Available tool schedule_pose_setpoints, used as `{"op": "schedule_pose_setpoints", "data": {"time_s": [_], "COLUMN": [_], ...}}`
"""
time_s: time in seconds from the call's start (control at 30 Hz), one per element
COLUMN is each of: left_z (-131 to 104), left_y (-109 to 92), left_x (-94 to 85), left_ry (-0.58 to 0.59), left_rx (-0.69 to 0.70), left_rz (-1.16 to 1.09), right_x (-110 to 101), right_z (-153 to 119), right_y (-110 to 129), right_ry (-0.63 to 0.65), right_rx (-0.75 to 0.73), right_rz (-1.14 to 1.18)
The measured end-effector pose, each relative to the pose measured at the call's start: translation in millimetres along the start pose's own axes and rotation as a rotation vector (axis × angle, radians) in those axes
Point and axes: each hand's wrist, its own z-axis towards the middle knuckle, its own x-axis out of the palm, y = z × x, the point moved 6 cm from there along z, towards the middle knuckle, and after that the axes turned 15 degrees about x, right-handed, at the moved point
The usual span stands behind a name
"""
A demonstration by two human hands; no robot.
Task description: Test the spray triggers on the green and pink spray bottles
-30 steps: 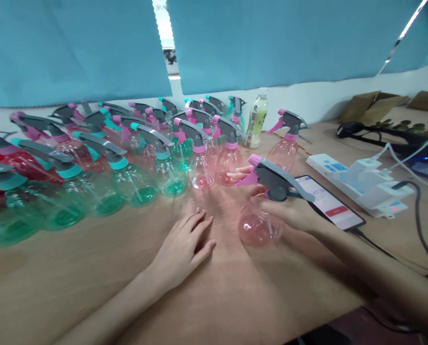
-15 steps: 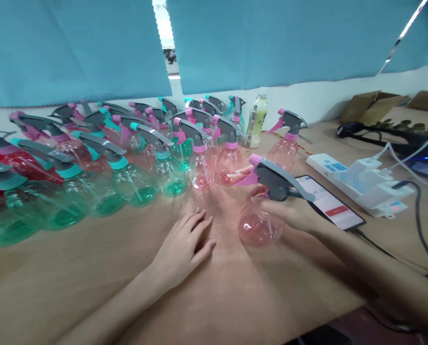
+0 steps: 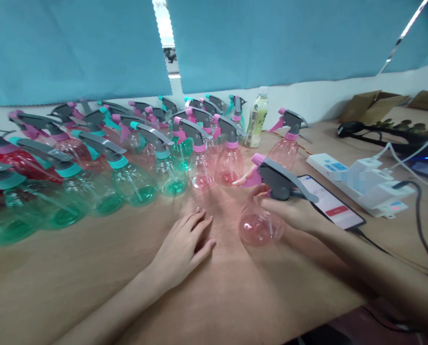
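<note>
My right hand (image 3: 283, 211) is wrapped round the neck of a pink spray bottle (image 3: 259, 230) with a grey and pink trigger head. The bottle is clear pink plastic with a thin tube inside, and its head leans to the right. One or more fingers reach past the pink trigger on its left side. My left hand (image 3: 185, 244) lies flat on the wooden table (image 3: 214, 297), fingers apart, holding nothing. Just beyond it stand a green spray bottle (image 3: 174, 179) and another pink spray bottle (image 3: 202, 172).
Several green and pink spray bottles crowd the left and back. A labelled drink bottle (image 3: 257, 120) stands near the wall. To the right lie a phone (image 3: 330, 203), a white power strip (image 3: 361, 187) with cables, and a cardboard box (image 3: 370, 106) farther back.
The spray head has shifted slightly right, and the right hand's fingers by the trigger have drawn in toward it. My left hand stays in place.
</note>
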Motion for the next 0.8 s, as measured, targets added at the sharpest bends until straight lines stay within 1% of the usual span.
{"op": "schedule_pose_setpoints", "data": {"time_s": [0.1,0.23,0.33,0.5,0.57,0.67,0.73,0.8], "left_z": [0,0,0,0,0,0,0,0], "left_y": [0,0,0,0,-1,-1,0,0], "left_x": [0.2,0.3,0.5,0.6,0.5,-0.1,-0.3,0.0], "left_ry": [0.002,0.004,0.011,0.013,0.014,0.007,0.003,0.004], "left_rx": [0.001,0.003,0.004,0.001,0.000,-0.002,-0.003,-0.002], "left_rz": [0.001,0.001,0.005,0.004,0.002,-0.001,-0.002,-0.002], "right_x": [1,4,4,5,5,7,5,3], "right_z": [-1,-1,0,2,3,3,2,2], "right_y": [0,4,6,6,5,-4,-9,-13], "right_ry": [0.018,0.077,0.077,0.094,0.114,0.127,0.085,0.048], "right_rx": [0.020,-0.037,-0.066,-0.046,-0.014,0.087,0.134,0.141], "right_rz": [0.072,0.124,0.151,0.146,0.120,0.039,0.008,0.009]}}
